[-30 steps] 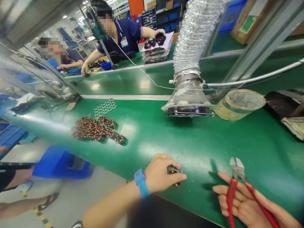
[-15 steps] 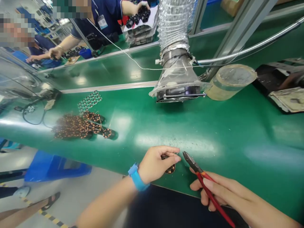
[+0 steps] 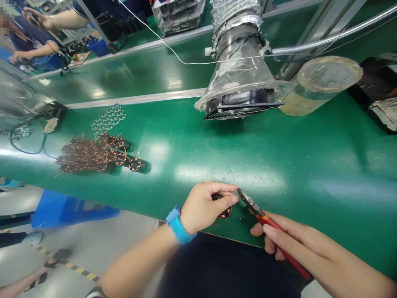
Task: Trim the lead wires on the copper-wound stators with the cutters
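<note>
My left hand (image 3: 207,205), with a blue band at the wrist, is closed around a black part wound with copper wire, a wound coil (image 3: 226,212) that shows partly beneath the fingers. Thumb and forefinger pinch together at what looks like a thin wire end, too small to make out well. Red-handled wire cutters (image 3: 273,225) lie in my right hand (image 3: 297,240), its fingers wrapped round the handles. The cutters' dark jaws meet the tips of my left fingers. Whether the jaws are on the wire cannot be told.
Many similar wound coils (image 3: 83,155) stand at the left, by a cluster of small metal rings (image 3: 109,119). A fan hood (image 3: 242,101) on a foil duct hangs ahead, beside a translucent round tub (image 3: 322,85). Co-workers' arms (image 3: 66,20) show beyond the partition.
The cutters have come up and left, so their tip now reaches my left fingertips. My left hand keeps its pinch. The camera view has shifted and tilted down.
</note>
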